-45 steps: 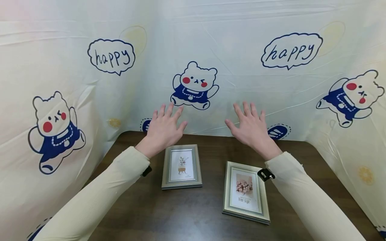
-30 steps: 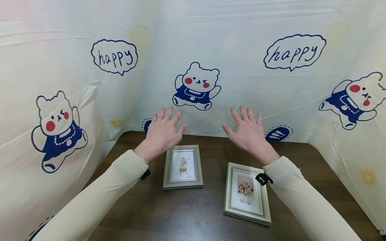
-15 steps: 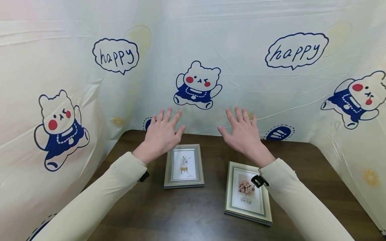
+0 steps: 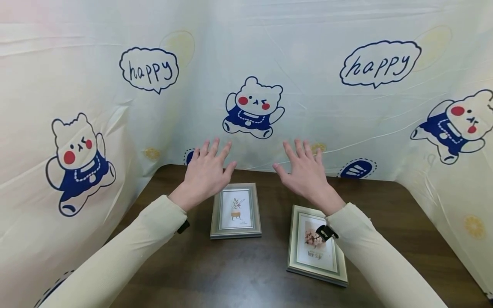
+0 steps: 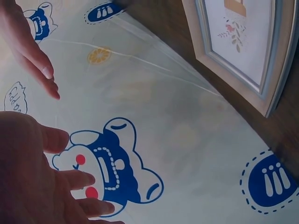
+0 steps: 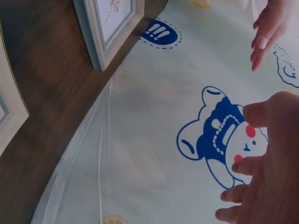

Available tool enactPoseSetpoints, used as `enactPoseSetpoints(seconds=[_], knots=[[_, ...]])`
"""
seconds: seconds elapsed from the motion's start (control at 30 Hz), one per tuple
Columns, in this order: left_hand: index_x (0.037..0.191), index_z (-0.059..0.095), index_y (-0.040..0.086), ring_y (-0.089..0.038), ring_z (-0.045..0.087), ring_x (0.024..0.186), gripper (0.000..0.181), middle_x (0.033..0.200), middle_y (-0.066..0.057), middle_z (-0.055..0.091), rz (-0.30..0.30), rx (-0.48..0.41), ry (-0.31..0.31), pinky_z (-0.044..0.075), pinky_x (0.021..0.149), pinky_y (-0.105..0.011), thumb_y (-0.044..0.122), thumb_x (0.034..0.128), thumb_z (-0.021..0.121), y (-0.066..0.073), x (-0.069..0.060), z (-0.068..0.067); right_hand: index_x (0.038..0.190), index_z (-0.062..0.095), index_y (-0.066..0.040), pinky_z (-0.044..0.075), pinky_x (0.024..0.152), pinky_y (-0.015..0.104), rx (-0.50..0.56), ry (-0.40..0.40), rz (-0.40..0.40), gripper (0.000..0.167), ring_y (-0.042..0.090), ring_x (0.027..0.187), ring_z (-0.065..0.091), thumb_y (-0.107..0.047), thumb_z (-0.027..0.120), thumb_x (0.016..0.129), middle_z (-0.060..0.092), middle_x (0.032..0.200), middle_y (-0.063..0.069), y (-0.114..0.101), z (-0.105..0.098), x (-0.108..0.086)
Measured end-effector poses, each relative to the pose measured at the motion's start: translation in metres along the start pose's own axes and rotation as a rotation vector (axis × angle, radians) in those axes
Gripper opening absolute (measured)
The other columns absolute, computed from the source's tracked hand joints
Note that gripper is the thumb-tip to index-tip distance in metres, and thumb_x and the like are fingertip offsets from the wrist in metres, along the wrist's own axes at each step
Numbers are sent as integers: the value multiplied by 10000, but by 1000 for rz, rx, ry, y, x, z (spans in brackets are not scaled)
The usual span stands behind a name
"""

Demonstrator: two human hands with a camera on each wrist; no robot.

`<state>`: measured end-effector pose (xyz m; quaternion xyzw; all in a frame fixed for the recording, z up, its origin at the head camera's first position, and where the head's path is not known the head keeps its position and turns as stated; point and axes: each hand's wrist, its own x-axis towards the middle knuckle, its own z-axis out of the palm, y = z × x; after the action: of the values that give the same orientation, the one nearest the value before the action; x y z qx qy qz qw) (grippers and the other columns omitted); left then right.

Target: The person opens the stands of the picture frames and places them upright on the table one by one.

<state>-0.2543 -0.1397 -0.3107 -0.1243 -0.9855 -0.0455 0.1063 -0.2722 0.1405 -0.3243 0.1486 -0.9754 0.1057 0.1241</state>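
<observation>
Above the back of the table, my left hand point(image 4: 206, 173) hovers with its fingers spread and holds nothing. Below and just right of it lies a picture frame point(image 4: 236, 211) with a potted-plant print; the hand covers its upper left corner. My right hand point(image 4: 304, 175) is also raised, fingers straight and apart, with nothing in it. Nearer the front, under the right wrist, a second picture frame point(image 4: 304, 252) shows pink flowers and the words "free style"; the right sleeve hides part of its right side. In the left wrist view the plant-print frame point(image 5: 243, 42) appears at upper right.
Both frames lie flat on a dark brown wooden table point(image 4: 215, 273). A pale curtain point(image 4: 308, 107) printed with cartoon bears and "happy" bubbles surrounds the table at the back and sides. A black band point(image 4: 327, 232) sits at the right wrist.
My right hand has drifted left and slightly lower, closer to the left hand. The left hand has barely moved. The view has shifted a little, while the frames stay in place on the table.
</observation>
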Motion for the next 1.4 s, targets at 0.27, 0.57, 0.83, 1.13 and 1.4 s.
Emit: enactPoseSetpoints(seconds=[0.27,0.57,0.83,1.13,1.4], knots=[[1686,270,177,-490,146,1562,701,1725,-213,154,1,-7,2,148,1216,-669,526,1093,404,-1,-3,2,1691,240,-152,-18,1202,705,9,-12,-13,817,435,1589,55,-625,431,1053,144,1727,220,-2,5,1],[1684,275,177,-487,153,1562,698,1726,-205,162,-5,-12,-7,161,1214,-669,522,1091,408,2,-5,3,1674,295,-131,40,1204,712,8,-7,-26,791,449,1578,124,-595,456,1054,199,1714,226,-8,9,0],[1678,295,169,-492,173,1555,690,1721,-209,186,1,-2,-4,182,1206,-676,517,1093,403,3,-4,5,1665,319,-126,34,1207,707,11,-4,-38,801,445,1575,151,-606,474,1044,226,1704,231,-16,12,0],[1669,324,161,-498,204,1545,676,1717,-208,201,11,-23,-3,215,1196,-679,502,1093,419,6,-6,9,1634,379,-94,116,1196,721,-11,3,-59,780,452,1560,205,-581,509,1039,308,1666,255,-25,20,-1],[1656,356,145,-500,237,1535,663,1702,-223,238,14,-21,-3,243,1185,-677,491,1095,433,7,-7,13,1622,402,-89,148,1191,721,-14,3,-65,776,447,1541,260,-571,536,1029,351,1646,253,-30,25,0]])
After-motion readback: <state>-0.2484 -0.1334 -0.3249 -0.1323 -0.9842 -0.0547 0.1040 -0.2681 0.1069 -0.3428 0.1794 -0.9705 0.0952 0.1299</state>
